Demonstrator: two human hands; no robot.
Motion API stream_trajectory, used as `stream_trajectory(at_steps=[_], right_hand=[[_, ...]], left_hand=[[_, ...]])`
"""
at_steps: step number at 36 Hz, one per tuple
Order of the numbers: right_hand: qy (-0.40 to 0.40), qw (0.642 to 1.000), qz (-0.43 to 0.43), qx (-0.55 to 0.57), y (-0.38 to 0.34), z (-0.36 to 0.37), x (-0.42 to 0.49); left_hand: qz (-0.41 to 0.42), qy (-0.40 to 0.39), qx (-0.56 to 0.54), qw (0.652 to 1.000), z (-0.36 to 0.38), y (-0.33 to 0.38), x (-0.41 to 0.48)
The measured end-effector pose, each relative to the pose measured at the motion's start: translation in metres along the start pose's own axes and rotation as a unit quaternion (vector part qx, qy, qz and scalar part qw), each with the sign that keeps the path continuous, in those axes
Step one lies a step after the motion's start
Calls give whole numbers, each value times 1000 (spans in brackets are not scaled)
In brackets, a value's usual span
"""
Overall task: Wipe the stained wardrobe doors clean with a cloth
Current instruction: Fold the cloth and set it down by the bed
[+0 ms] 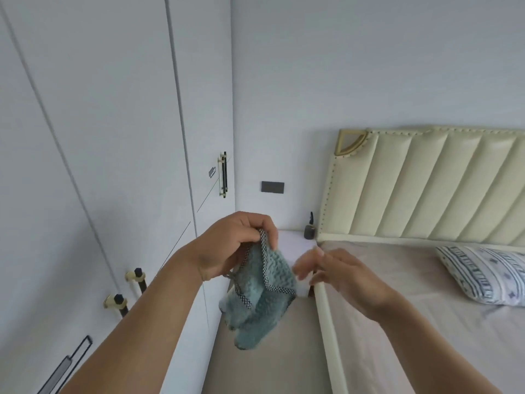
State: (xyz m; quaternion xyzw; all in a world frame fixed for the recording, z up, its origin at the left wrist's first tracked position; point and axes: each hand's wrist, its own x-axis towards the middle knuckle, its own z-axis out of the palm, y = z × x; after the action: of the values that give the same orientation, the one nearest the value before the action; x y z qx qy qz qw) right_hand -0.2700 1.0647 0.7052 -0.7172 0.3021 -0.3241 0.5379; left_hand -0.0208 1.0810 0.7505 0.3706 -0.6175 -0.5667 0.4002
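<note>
The left hand [230,245] pinches the cloth [261,294] by its checked hem; it hangs below those fingers [270,231]. The right hand [341,277], fingers straight, apart and blurred, is just right of it. The doors [113,137] stand left of both.

Blurred: fingertips [301,269] of the right hand [349,277]. Cropped at the right edge: patterned pillow [483,273] and cream headboard [426,183]. Partly hidden inside the left hand [235,243]: top hem of the teal cloth [264,294]. Too small to identify: dark object [309,230] beside the headboard.
</note>
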Motion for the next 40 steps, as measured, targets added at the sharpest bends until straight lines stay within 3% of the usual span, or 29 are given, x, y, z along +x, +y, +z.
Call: stream_trajectory(at_steps=[2,5,7,10,13,16,19,23,28,32,35,38,40], right_hand=[[-8,999,-4,48,0,-11,21],[7,998,-14,-53,-7,-27,59],[-86,991,14,-106,-7,-33,82],[-180,980,46,-73,6,-42,111],[-155,985,51,49,19,-66,138],[-91,986,72,120,44,-100,166],[-49,990,114,64,79,-132,197],[-57,984,162,-57,113,-175,238],[-93,972,149,-154,122,-221,278],[-10,986,141,-90,137,-260,298],[22,987,157,28,153,-281,309],[-3,960,193,202,170,-294,325],[26,943,204,262,182,-302,339]], left_hand=[[19,-37,-28,999,-11,0,18],[46,-85,-67,993,-30,-2,49],[66,-132,-99,984,-37,1,66],[100,-175,-144,969,-57,-2,94],[64,-68,-303,948,-75,-35,130],[-65,87,-408,906,-62,-128,160],[-192,120,-437,870,-18,-191,175],[-153,169,-514,827,20,-189,221],[-118,248,-445,853,6,-186,292],[-77,275,-352,891,-10,-190,338],[-60,296,-296,906,-25,-186,365],[-73,326,-259,906,-43,-178,387],[-76,343,-232,907,-54,-178,401]])
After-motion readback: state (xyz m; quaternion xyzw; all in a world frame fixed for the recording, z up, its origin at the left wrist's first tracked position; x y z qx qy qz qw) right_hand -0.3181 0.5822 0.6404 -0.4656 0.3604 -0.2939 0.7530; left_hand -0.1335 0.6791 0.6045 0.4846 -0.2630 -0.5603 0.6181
